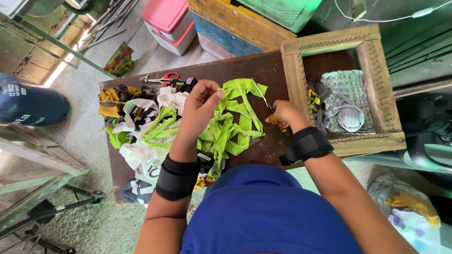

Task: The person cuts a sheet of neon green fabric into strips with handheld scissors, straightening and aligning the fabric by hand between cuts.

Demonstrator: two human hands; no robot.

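My left hand (pixel 200 106) pinches the top of a lime green fabric piece (pixel 233 124) cut into strips, lifting it over the dark brown table (pixel 261 66). My right hand (pixel 287 114) grips orange-handled scissors (pixel 266 106), their blades pointing up and left into the green fabric. Both wrists wear black bands. A heap of fabric scraps (pixel 146 122) in white, green, yellow and black lies to the left of my left hand.
Red-handled scissors (pixel 162 78) lie at the table's far left edge. A wooden frame loom (pixel 341 80) holding a woven grey-green mat stands at the right. Pink and white boxes (pixel 169 23), wooden crates, a dark blue cylinder (pixel 28 103) and a bag of cloth (pixel 409 207) surround the table.
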